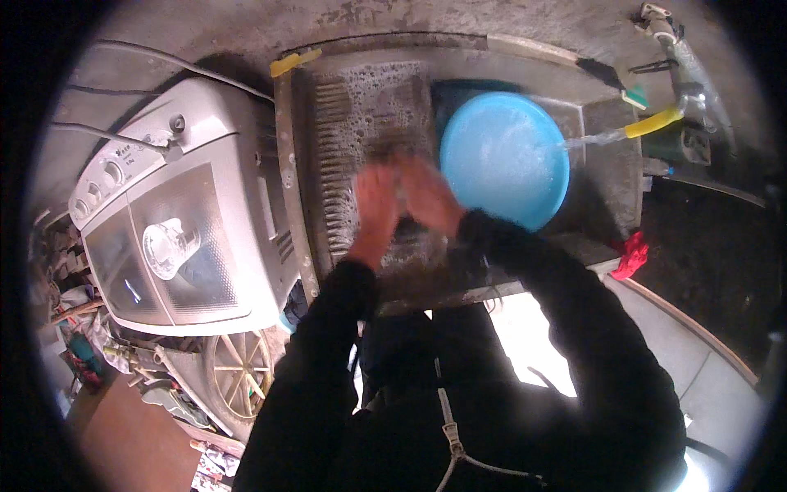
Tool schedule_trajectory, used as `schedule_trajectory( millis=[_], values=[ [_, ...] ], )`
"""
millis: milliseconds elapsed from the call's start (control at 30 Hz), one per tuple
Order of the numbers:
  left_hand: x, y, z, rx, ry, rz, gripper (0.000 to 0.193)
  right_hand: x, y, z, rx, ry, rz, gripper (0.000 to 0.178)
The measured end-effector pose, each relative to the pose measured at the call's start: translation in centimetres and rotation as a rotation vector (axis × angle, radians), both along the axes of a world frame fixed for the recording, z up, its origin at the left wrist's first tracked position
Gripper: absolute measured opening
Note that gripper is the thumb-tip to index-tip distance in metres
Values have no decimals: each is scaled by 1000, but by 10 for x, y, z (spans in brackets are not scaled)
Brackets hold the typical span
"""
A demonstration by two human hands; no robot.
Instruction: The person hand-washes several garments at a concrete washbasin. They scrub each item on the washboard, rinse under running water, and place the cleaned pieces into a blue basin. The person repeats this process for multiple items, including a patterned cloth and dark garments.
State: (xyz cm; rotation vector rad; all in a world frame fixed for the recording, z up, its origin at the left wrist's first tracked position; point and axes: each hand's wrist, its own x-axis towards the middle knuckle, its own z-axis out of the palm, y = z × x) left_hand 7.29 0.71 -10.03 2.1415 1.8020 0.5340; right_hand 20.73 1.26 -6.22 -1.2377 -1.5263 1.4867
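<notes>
Over the ridged concrete washboard (332, 123) of a sink, my left hand (377, 198) and my right hand (429, 197) are close together, with their fingertips toward the far side. Both are smeared by motion. I cannot make out whether the fingers are closed or whether anything is between them. Soap foam (381, 82) covers the board just beyond my hands. To the right of my right hand, a round light-blue basin (504, 164) sits in the deeper part of the sink, filled with foamy water. A stream of water (594, 139) runs into it from a yellow hose end (653, 123).
At the left stands a white washing machine (184, 221) with a clear cup (170, 246) on its lid. A red cloth (631, 256) hangs at the sink's right front corner. A spoked wheel (239, 369) is below the machine. A brush (634, 97) lies on the far ledge.
</notes>
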Motion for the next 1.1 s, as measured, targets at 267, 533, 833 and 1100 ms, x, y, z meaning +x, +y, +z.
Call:
schedule_trajectory(
  millis=[267,533,833,1100],
  values=[
    [-11,60,24,312,-177,-20,15,7,55,0,626,-509,-63,29],
    [-4,55,-4,-294,87,58,25,0,45,-30,464,-251,-9,26],
    [9,-3,40,4,-302,276,24,-7,-2,8,562,-415,-199,23],
    [12,109,-9,119,-118,310,20,-9,105,-38,772,-684,-187,29]
  ],
)
